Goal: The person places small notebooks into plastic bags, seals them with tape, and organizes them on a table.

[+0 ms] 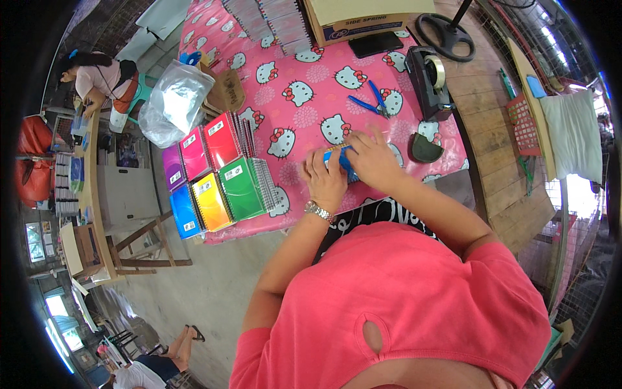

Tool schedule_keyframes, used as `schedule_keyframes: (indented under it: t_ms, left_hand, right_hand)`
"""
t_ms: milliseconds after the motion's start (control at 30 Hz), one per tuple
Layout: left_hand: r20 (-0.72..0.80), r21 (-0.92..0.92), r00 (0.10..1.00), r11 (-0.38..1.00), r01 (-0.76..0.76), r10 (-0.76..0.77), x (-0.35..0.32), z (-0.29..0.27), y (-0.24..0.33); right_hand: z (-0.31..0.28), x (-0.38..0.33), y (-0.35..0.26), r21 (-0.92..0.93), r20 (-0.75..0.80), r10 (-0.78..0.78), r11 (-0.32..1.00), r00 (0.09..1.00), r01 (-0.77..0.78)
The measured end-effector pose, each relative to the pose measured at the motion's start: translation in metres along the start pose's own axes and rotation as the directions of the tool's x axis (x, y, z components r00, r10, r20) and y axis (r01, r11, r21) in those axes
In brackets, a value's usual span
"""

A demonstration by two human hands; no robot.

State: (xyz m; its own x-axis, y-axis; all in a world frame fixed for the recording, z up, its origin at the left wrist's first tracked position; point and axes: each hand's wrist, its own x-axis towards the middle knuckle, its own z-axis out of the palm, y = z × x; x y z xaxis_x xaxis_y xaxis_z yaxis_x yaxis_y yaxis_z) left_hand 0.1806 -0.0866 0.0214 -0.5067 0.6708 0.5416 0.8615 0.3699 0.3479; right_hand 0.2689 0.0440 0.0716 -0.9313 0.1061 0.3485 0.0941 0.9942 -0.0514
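My left hand (324, 178), with a metal watch at its wrist, presses on a small blue item (348, 170) at the table's near edge. My right hand (374, 162) grips the same item from the other side, fingers bent over it. Most of it is hidden under the hands; it looks like a blue notebook, but I cannot be sure. To the left lie stacks of spiral notebooks, among them a red one (223, 142), a green one (241, 188) and a yellow one (212, 201). Blue-handled pliers (368, 102) lie beyond my right hand.
The pink table cover (311, 84) carries a tape dispenser (427, 91), a dark green half-round piece (426, 149), a black phone (376, 45), a cardboard box (363, 26) and clear plastic bags (175, 100). More spiral notebooks (272, 23) lie at the back. Two people are off to the left.
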Motion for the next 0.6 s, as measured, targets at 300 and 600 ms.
schedule_keyframes:
  t_ms: [300, 600]
  left_hand:
    - [0.325, 0.278, 0.940, 0.960, 0.010, -0.104, 0.010, -0.035, -0.013]
    - [0.333, -0.013, 0.936, 0.994, -0.113, 0.111, 0.016, -0.025, 0.011]
  right_hand:
    - [0.026, -0.028, -0.008, 0.089, -0.071, -0.006, 0.996, 0.997, 0.012]
    - [0.024, -0.025, -0.005, 0.111, -0.145, 0.005, 0.994, 0.989, 0.011]
